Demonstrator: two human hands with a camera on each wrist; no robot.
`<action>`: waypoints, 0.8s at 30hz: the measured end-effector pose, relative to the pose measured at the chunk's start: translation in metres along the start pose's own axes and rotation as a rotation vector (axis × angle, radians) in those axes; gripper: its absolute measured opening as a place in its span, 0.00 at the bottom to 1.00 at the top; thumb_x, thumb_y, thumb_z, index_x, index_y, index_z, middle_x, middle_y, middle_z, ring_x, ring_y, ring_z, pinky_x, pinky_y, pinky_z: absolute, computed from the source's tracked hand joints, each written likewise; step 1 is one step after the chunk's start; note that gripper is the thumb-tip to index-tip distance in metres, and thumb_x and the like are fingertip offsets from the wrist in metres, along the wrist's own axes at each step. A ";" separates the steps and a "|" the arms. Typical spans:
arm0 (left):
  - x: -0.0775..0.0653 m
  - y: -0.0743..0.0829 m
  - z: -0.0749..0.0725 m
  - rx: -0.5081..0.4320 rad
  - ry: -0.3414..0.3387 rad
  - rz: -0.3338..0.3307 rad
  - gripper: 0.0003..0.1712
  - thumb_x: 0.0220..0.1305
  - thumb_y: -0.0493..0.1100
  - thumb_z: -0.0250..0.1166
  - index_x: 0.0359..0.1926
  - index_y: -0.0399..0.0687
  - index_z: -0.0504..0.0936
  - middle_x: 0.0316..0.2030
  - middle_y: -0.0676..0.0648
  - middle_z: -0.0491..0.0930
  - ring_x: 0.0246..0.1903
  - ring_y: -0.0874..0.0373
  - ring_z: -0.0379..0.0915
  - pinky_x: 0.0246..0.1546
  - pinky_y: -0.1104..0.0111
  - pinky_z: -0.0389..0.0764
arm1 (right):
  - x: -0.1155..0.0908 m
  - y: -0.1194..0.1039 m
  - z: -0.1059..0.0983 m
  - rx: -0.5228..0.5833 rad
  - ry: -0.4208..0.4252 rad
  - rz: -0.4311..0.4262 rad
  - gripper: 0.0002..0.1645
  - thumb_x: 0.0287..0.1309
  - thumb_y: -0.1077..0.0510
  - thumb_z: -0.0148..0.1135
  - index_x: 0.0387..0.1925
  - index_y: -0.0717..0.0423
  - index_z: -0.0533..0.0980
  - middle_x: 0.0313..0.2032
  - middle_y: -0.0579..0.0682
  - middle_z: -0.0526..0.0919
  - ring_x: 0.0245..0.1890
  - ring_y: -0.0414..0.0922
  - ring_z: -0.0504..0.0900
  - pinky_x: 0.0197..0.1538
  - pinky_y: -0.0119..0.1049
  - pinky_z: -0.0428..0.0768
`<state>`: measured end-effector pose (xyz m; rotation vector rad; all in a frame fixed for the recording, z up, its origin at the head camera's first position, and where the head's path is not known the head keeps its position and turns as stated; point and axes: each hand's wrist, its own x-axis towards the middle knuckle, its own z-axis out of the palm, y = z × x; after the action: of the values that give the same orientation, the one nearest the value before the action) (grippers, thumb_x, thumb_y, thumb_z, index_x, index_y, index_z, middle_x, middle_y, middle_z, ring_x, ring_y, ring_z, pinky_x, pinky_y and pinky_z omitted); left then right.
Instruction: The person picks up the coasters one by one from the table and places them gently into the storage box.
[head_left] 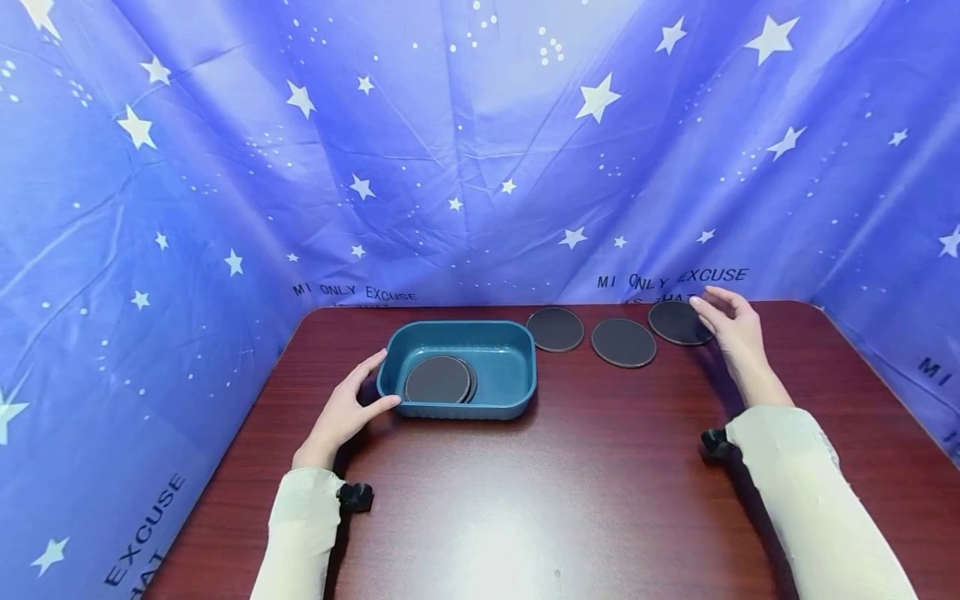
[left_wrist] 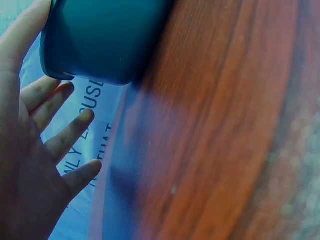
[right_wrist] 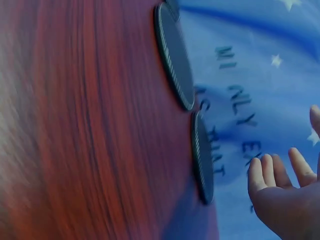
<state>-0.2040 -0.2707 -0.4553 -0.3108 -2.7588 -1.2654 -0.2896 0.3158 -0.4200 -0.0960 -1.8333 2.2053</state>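
Observation:
A teal rectangular container [head_left: 516, 367] stands left of the table's middle, with a few stacked round black coasters [head_left: 437, 380] in its left half. My left hand [head_left: 347, 414] rests at the container's left end. Its thumb touches the front rim and a fingertip the left side; in the left wrist view, the other fingers [left_wrist: 75, 132] spread apart beside the container. My right hand [head_left: 735, 333] is raised over the right edge of the farthest-right black coaster [head_left: 675, 323]. Its thumb and fingers stand apart, and in the right wrist view nothing shows between them.
Two more black coasters lie flat near the back edge, one in the middle [head_left: 623, 342] and one next to the container [head_left: 555, 330]. Behind the reddish wooden table [head_left: 585, 467] hangs a blue star-printed curtain [head_left: 480, 150].

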 end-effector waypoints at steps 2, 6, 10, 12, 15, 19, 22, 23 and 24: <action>0.000 0.000 0.000 0.006 0.002 -0.004 0.47 0.59 0.54 0.73 0.76 0.60 0.61 0.74 0.46 0.63 0.69 0.41 0.66 0.71 0.42 0.62 | 0.006 0.003 -0.005 -0.067 0.055 0.018 0.17 0.60 0.60 0.69 0.47 0.40 0.75 0.42 0.33 0.76 0.42 0.25 0.76 0.43 0.12 0.77; -0.001 0.001 0.000 -0.002 0.006 -0.015 0.47 0.58 0.54 0.73 0.76 0.61 0.61 0.74 0.46 0.63 0.69 0.42 0.66 0.71 0.42 0.61 | 0.017 0.009 -0.013 -0.106 0.147 0.086 0.29 0.59 0.56 0.70 0.61 0.46 0.72 0.49 0.33 0.74 0.52 0.30 0.73 0.47 0.11 0.73; -0.001 0.002 0.001 -0.008 0.006 -0.019 0.47 0.58 0.55 0.73 0.76 0.62 0.61 0.74 0.47 0.63 0.70 0.42 0.65 0.72 0.41 0.60 | 0.024 0.017 -0.019 -0.116 0.217 0.176 0.45 0.62 0.53 0.67 0.76 0.52 0.58 0.70 0.47 0.66 0.73 0.39 0.63 0.65 0.15 0.66; -0.001 0.002 0.001 -0.010 0.004 -0.023 0.47 0.58 0.55 0.73 0.76 0.63 0.61 0.74 0.47 0.63 0.70 0.42 0.65 0.72 0.41 0.60 | 0.026 0.021 -0.023 -0.159 0.231 0.225 0.48 0.63 0.50 0.65 0.78 0.51 0.53 0.77 0.49 0.55 0.78 0.39 0.53 0.72 0.18 0.58; -0.001 0.001 0.001 -0.006 0.002 -0.026 0.47 0.58 0.56 0.73 0.76 0.63 0.61 0.74 0.47 0.63 0.70 0.42 0.65 0.71 0.40 0.61 | 0.029 0.026 -0.028 -0.181 0.217 0.275 0.51 0.64 0.47 0.63 0.79 0.50 0.47 0.80 0.49 0.46 0.79 0.38 0.46 0.77 0.25 0.51; -0.001 0.001 -0.001 0.000 0.009 -0.028 0.47 0.58 0.56 0.73 0.76 0.63 0.61 0.74 0.47 0.63 0.70 0.42 0.65 0.71 0.40 0.60 | 0.033 0.032 -0.032 -0.326 0.110 0.267 0.55 0.65 0.44 0.61 0.80 0.55 0.40 0.80 0.54 0.41 0.80 0.45 0.42 0.80 0.35 0.48; -0.001 0.002 -0.001 0.000 0.010 -0.032 0.47 0.58 0.56 0.73 0.76 0.63 0.61 0.74 0.47 0.63 0.70 0.42 0.65 0.72 0.40 0.60 | 0.034 0.035 -0.036 -0.494 -0.003 0.226 0.59 0.66 0.41 0.60 0.79 0.60 0.36 0.79 0.61 0.37 0.80 0.56 0.39 0.81 0.47 0.48; 0.000 0.002 -0.001 -0.001 0.009 -0.031 0.47 0.58 0.56 0.73 0.76 0.64 0.61 0.74 0.47 0.63 0.70 0.42 0.65 0.71 0.40 0.60 | 0.034 0.035 -0.037 -0.534 -0.041 0.215 0.60 0.66 0.41 0.60 0.79 0.61 0.35 0.79 0.63 0.36 0.79 0.59 0.38 0.80 0.51 0.48; 0.000 0.001 0.000 -0.006 0.007 -0.029 0.47 0.58 0.56 0.73 0.76 0.64 0.61 0.74 0.47 0.63 0.70 0.42 0.65 0.71 0.40 0.60 | 0.034 0.034 -0.038 -0.573 -0.079 0.206 0.61 0.66 0.41 0.60 0.78 0.62 0.33 0.78 0.65 0.35 0.79 0.61 0.37 0.79 0.54 0.48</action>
<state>-0.2036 -0.2701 -0.4540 -0.2673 -2.7644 -1.2793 -0.3194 0.3550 -0.4568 -0.3247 -2.5468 1.7465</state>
